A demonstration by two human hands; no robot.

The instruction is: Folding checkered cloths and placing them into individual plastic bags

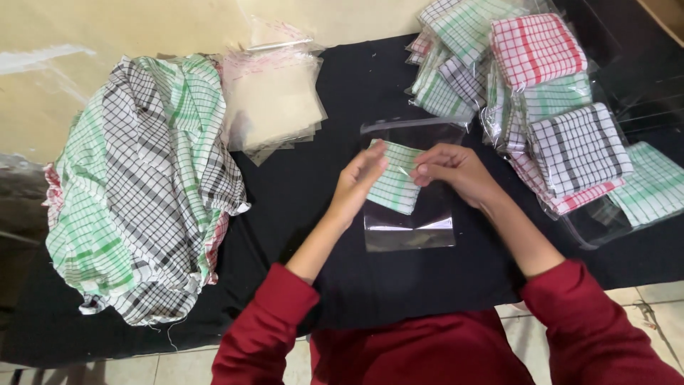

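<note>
A small folded green-checked cloth (395, 187) lies over a clear plastic bag (410, 232) on the black table cover (356, 278). My left hand (360, 182) grips the cloth's left edge, fingers curled onto it. My right hand (452, 171) pinches its upper right edge, thumb and fingers closed on the fabric. The bag's open flap (413, 128) points away from me, beyond the cloth.
A heap of loose checked cloths (142, 185) covers the left of the table. A stack of clear bags (274, 100) lies behind it. Bagged folded cloths (548, 100) in red, green and black checks pile up at the back right. Tiled floor (641, 296) shows near me.
</note>
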